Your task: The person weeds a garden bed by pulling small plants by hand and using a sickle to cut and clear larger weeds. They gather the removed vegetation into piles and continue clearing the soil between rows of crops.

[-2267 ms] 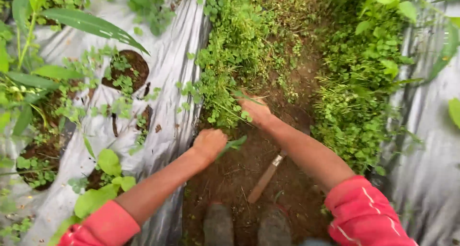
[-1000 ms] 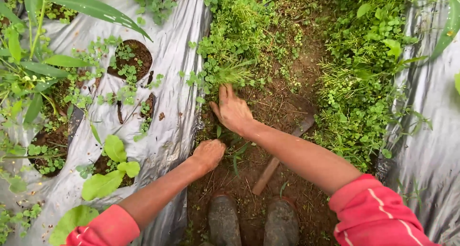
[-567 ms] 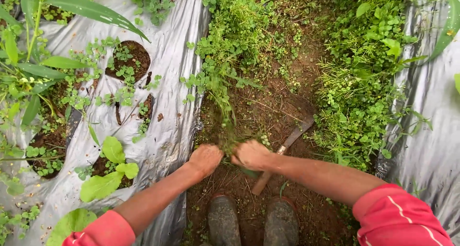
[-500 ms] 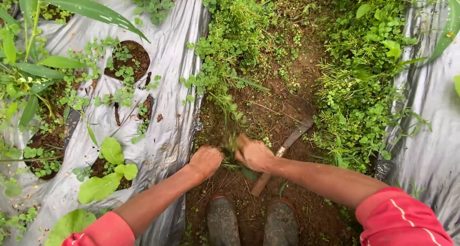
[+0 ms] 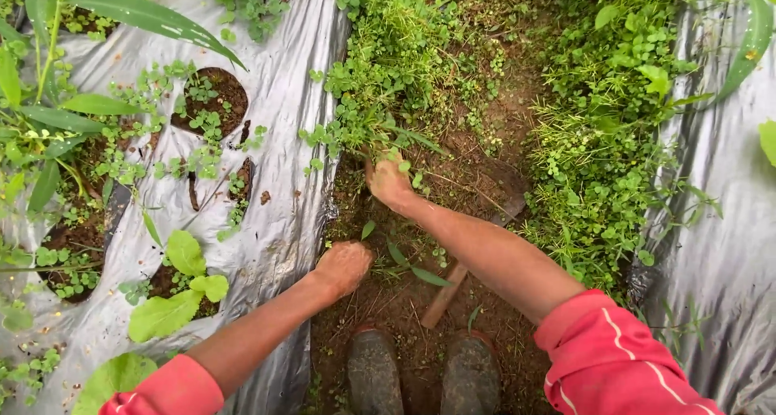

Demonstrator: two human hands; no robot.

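The right hand reaches to the far end of the bare strip, its grip closing on a clump of small-leaved weeds at the edge of the silver plastic mulch. Taking the stems low, next to the soil, should bring roots out whole. The left hand rests as a closed fist on crumbly brown soil; I cannot tell if it holds anything. A wooden-handled hoe lies under the right forearm, near two muddy boots.
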